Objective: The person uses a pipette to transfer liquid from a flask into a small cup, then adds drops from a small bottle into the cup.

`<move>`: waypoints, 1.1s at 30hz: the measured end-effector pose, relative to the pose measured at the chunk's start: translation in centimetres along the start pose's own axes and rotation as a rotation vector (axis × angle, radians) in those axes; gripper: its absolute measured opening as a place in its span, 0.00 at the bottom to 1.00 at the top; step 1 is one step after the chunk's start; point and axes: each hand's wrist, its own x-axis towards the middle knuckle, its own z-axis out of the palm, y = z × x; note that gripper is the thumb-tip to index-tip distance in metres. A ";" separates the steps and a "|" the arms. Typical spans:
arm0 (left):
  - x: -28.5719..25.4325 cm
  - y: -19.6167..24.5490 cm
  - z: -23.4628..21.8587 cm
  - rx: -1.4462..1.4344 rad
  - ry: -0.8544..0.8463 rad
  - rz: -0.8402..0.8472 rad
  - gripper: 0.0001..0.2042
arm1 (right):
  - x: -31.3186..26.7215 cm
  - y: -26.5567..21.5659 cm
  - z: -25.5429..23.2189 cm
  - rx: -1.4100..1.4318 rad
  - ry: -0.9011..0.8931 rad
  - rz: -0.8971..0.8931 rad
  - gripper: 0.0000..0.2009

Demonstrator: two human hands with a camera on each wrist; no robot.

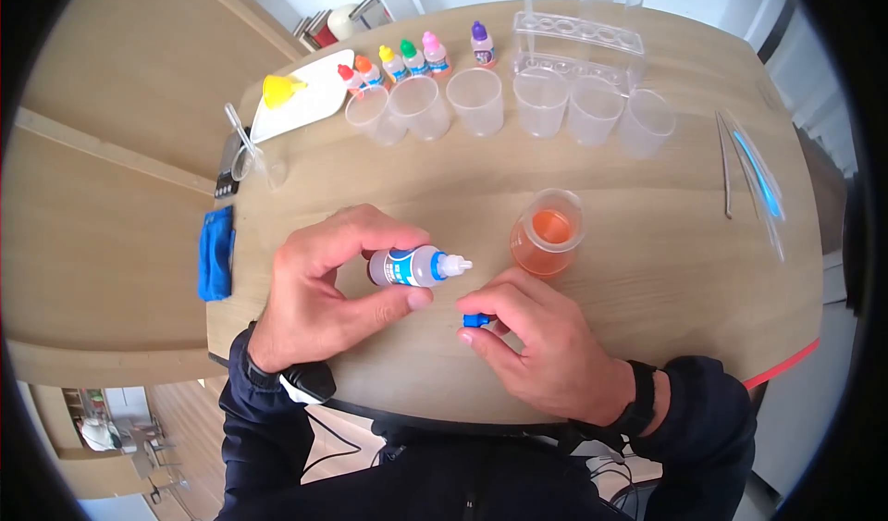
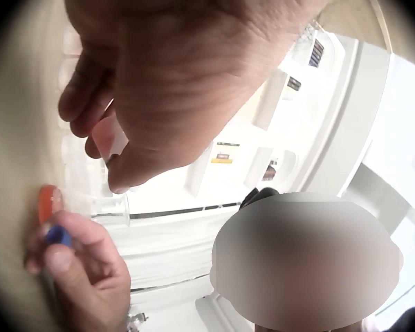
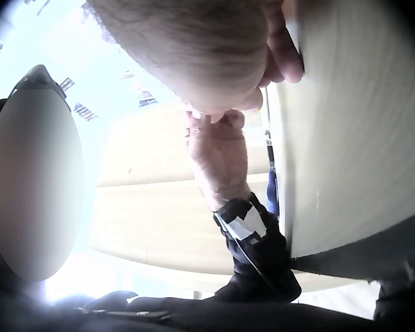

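Note:
My left hand (image 1: 326, 285) grips a small dropper bottle (image 1: 404, 266) with a blue-and-white label, tipped on its side so that the bare white nozzle points right. Between thumb and forefinger of my right hand (image 1: 546, 341) is a small blue cap (image 1: 475, 320), just below and right of the nozzle. Behind the right hand stands a clear beaker (image 1: 548, 232) with orange liquid in it. In the left wrist view the blue cap (image 2: 58, 236) shows in the right fingertips, close to the orange liquid (image 2: 50, 202). The right wrist view hides both bottle and cap behind the hand.
Several clear plastic cups (image 1: 476, 103) stand in a row at the back, with capped dropper bottles (image 1: 412, 56) behind. A test tube rack (image 1: 578, 44) is at the back right. A white tray (image 1: 324, 105) bears a yellow funnel (image 1: 280, 90). Tweezers (image 1: 724, 165) lie right, a blue cloth (image 1: 215, 254) left.

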 end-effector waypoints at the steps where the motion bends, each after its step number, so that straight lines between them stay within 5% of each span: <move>1: 0.5 1.0 0.0 0.077 -0.005 0.057 0.19 | -0.1 0.1 0.0 -0.004 0.001 -0.006 0.13; 11: 6.0 6.0 0.9 0.551 -0.080 0.236 0.20 | -0.6 0.6 -0.3 -0.058 0.012 -0.070 0.11; 33: 6.5 6.3 1.3 0.600 -0.096 0.169 0.20 | -0.5 0.4 -0.3 -0.096 0.020 -0.116 0.10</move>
